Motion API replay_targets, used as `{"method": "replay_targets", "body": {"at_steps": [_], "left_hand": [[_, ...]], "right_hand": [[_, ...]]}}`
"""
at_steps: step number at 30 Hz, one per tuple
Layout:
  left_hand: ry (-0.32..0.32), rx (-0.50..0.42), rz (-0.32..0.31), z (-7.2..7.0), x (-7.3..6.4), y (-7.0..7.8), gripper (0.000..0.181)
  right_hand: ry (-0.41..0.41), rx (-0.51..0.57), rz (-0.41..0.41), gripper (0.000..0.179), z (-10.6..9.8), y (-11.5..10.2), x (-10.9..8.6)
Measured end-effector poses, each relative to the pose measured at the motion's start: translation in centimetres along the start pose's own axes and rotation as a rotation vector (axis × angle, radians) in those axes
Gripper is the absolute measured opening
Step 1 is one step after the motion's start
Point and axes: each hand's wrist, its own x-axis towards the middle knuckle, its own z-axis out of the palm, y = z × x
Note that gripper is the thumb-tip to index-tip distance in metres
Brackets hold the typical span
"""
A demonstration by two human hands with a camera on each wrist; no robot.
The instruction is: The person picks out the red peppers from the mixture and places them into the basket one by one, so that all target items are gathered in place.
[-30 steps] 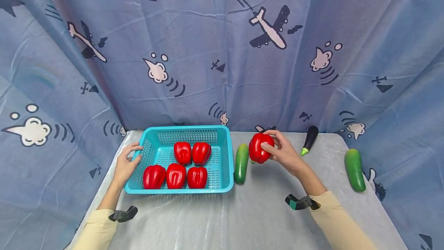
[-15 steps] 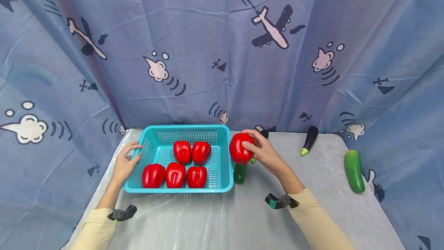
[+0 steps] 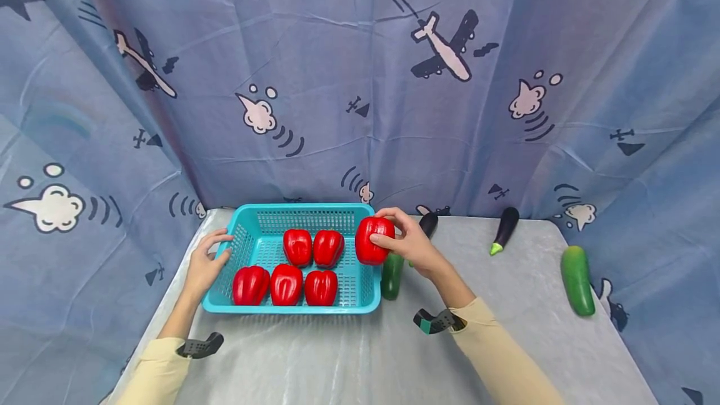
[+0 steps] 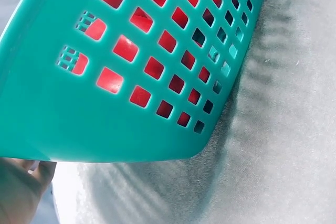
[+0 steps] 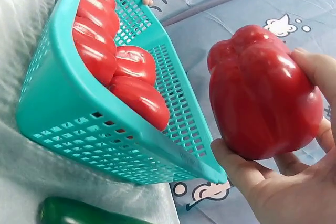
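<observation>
My right hand (image 3: 415, 247) holds a red bell pepper (image 3: 372, 241) above the right side of a turquoise plastic basket (image 3: 292, 309). In the right wrist view, the thumb and fingers curl round this bell pepper (image 5: 262, 98), which is raised clear of the rim. Several more red bell peppers (image 3: 286, 285) sit inside the basket, in a front row and a shorter back row. At the basket's left end, my left hand (image 3: 202, 265) grips the rim, its fingertips reaching over to the inner side. The left wrist view shows only part of the left hand (image 4: 21, 190) below the basket wall.
A cucumber (image 3: 392, 280) lies close to the basket's right side, partly hidden. Behind my right hand is a partly covered eggplant (image 3: 429, 224). Farther right lie another eggplant (image 3: 505, 228) and a cucumber (image 3: 577, 280). A patterned blue curtain (image 3: 315, 80) borders the table (image 3: 349, 361).
My right hand has carried the red bell pepper leftward, from beyond the cucumber to over the basket's right side. My left hand has stayed at the basket's left rim.
</observation>
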Motion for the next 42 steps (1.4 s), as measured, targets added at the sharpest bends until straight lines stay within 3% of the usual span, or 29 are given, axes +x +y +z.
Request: {"method": "replay_targets", "body": {"at_steps": [12, 21, 33, 42], "left_hand": [[-0.006, 0.001, -0.022, 0.1, -0.1, -0.2, 0.03], [-0.007, 0.001, -0.032, 0.0, 0.1, -0.2, 0.029], [-0.005, 0.001, -0.028, 0.0, 0.1, 0.2, 0.029], [-0.004, 0.009, -0.031, 0.1, 0.0, 0.0, 0.029]], "right_hand": [[-0.061, -0.047, -0.024, 0.04, 1.3, 0.0, 0.4], [-0.07, -0.178, -0.064, 0.045, 2.2, -0.1, 0.8], [-0.264, -0.316, -0.141, 0.049, 3.2, 0.8, 1.2], [-0.334, -0.394, -0.102, 0.05, 3.7, 1.6, 1.3]]}}
